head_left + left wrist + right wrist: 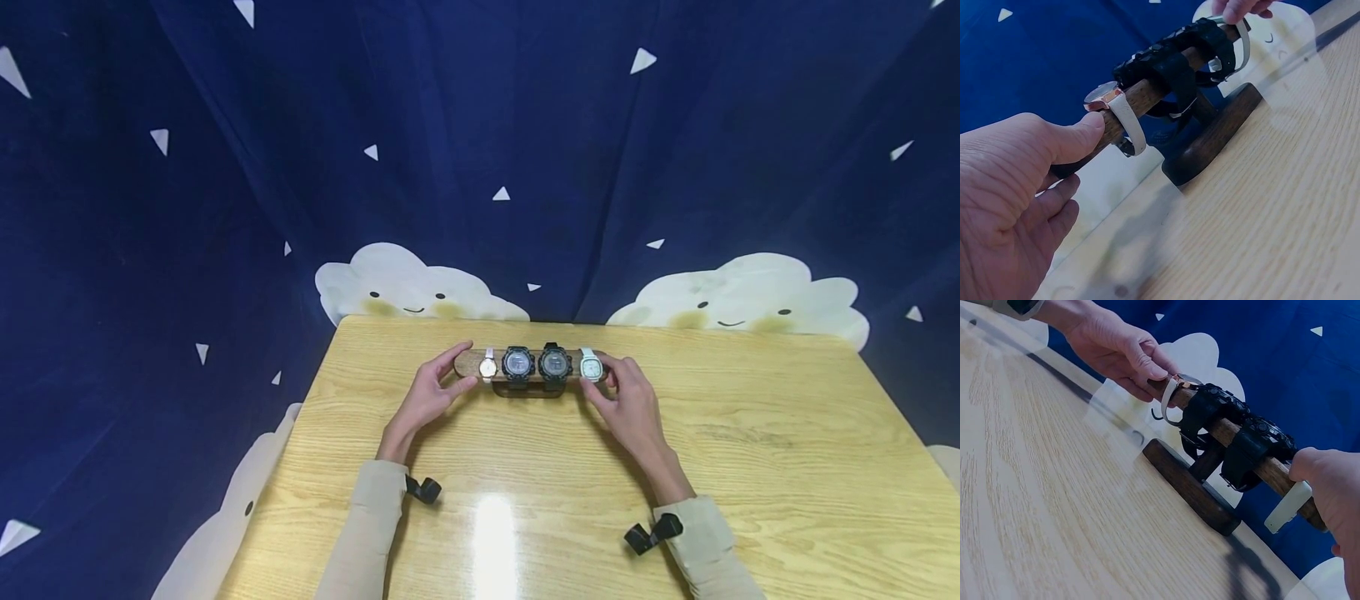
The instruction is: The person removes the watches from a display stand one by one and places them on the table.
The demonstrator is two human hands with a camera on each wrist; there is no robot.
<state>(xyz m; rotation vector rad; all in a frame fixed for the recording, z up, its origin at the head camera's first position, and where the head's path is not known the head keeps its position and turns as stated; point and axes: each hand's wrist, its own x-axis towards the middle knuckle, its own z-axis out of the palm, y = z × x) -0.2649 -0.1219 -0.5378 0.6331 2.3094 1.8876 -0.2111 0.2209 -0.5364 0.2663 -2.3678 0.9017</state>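
Dark blue fabric backdrop [450, 208], printed with white triangles and smiling clouds, hangs behind a pale, glossy wood-grain worktop [558, 475]. Near the worktop's far edge is a dark brown wooden watch stand [1224, 431]: a round-ended horizontal bar on a short post above a long, rounded base [1188, 489]. It looks upright; whether the base bears its full weight on the worktop is hard to tell.

Along the bar sit a small rose-gold watch with a pale strap [488, 367], two chunky black watches [518, 362] [555, 363] and a square-faced mint watch [591, 367]. The person's left hand [431, 393] grasps the bar's left end, thumb above and fingers beneath. The right hand [630, 408] pinches the other end around the mint watch; whether its fingers also press on the case is hidden.

The wood should be rigid and light to moderate in weight, its smooth finish slightly slippery. The straps, probably flexible, hang as loose loops and could slide or turn if the bar tilts. Watch faces seem the fragile part, so the bare bar ends or the post are likely the best holds, with both ends kept level.
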